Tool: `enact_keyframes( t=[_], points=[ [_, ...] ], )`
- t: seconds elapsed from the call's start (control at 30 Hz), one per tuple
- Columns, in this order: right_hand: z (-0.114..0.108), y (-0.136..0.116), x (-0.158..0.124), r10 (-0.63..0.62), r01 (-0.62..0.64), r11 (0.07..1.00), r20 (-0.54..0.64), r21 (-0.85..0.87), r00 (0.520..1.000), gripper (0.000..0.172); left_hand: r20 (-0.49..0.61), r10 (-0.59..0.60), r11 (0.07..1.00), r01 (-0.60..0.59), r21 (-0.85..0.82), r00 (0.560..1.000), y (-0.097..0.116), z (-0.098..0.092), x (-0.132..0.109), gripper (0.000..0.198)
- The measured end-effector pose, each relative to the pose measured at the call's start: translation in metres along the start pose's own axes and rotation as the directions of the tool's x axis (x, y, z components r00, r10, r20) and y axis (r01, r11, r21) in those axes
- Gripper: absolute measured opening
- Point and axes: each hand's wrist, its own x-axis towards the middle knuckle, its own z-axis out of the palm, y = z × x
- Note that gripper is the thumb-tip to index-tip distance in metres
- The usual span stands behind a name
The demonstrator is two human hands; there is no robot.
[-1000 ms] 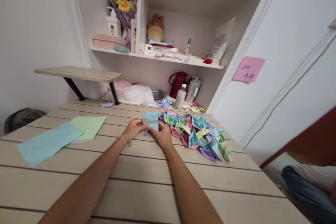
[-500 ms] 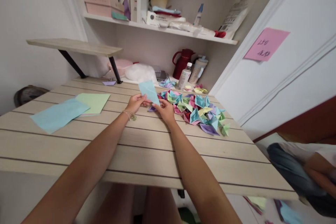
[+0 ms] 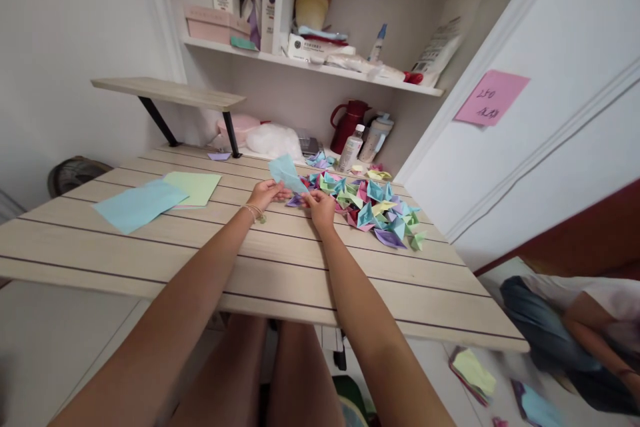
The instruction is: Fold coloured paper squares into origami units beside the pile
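A light blue sheet of paper (image 3: 287,171), creased across, is held up over the table. My left hand (image 3: 269,193) has its thumb and fingers at the sheet's lower left edge, closed lightly on it. At the lower right corner, my right hand (image 3: 321,208) pinches the same sheet between thumb and fingers. Just right of my hands lies a heap of folded paper boats (image 3: 367,203) in blue, green, pink, yellow and purple. Off to the left, a flat blue sheet (image 3: 135,207) overlaps light green sheets (image 3: 200,187).
A small raised shelf (image 3: 170,92) stands at the table's back left. Behind the heap are a clear bottle (image 3: 351,150), a red jug (image 3: 349,125) and a tumbler (image 3: 376,139). A seated person (image 3: 565,327) is at the right, near papers on the floor (image 3: 474,373).
The view has shifted slightly, showing more floor. Between my hands, the blue sheet has tilted and looks more bent; both hands stay at its lower edge.
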Motion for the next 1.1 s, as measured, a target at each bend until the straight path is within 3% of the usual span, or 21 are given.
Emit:
enact_keyframes(
  t=[0.13,0.33,0.6,0.7,0.8,0.9,1.0,1.1],
  points=[
    [-0.002,-0.004,-0.005,-0.003,0.001,0.997,-0.023,-0.081,1.000,0.028,-0.026,0.004,1.000,-0.004,-0.014,1.000,0.001,0.002,-0.005,0.032],
    [-0.005,-0.003,0.001,-0.008,0.003,0.998,0.074,0.061,0.997,0.031,-0.013,0.007,0.999,-0.007,-0.048,1.000,0.004,0.002,-0.019,0.032],
    [-0.009,0.001,0.001,-0.016,0.026,0.994,0.092,-0.104,0.996,0.035,0.009,0.034,0.996,-0.033,-0.087,0.999,0.009,0.005,-0.017,0.033],
    [-0.008,-0.001,0.002,-0.046,0.050,0.997,0.069,-0.059,0.997,0.057,-0.030,0.102,0.994,-0.104,-0.041,0.994,0.009,0.003,-0.013,0.037],
    [-0.007,-0.004,0.002,-0.108,0.108,0.994,0.097,0.006,0.989,0.078,-0.118,0.197,0.974,-0.180,0.140,0.973,0.008,-0.002,-0.009,0.035],
    [-0.006,-0.003,0.003,-0.157,0.161,0.987,0.159,-0.007,0.975,0.088,-0.144,0.251,0.949,-0.214,0.232,0.957,0.006,-0.006,-0.008,0.036],
    [-0.007,0.001,0.004,-0.196,0.218,0.972,0.213,-0.084,0.957,0.076,-0.106,0.230,0.959,-0.207,0.194,0.967,0.005,-0.005,-0.010,0.044],
    [-0.007,0.004,0.007,-0.230,0.266,0.957,0.254,-0.118,0.939,0.041,-0.075,0.161,0.978,-0.148,0.148,0.984,0.008,-0.002,-0.013,0.053]
  ],
)
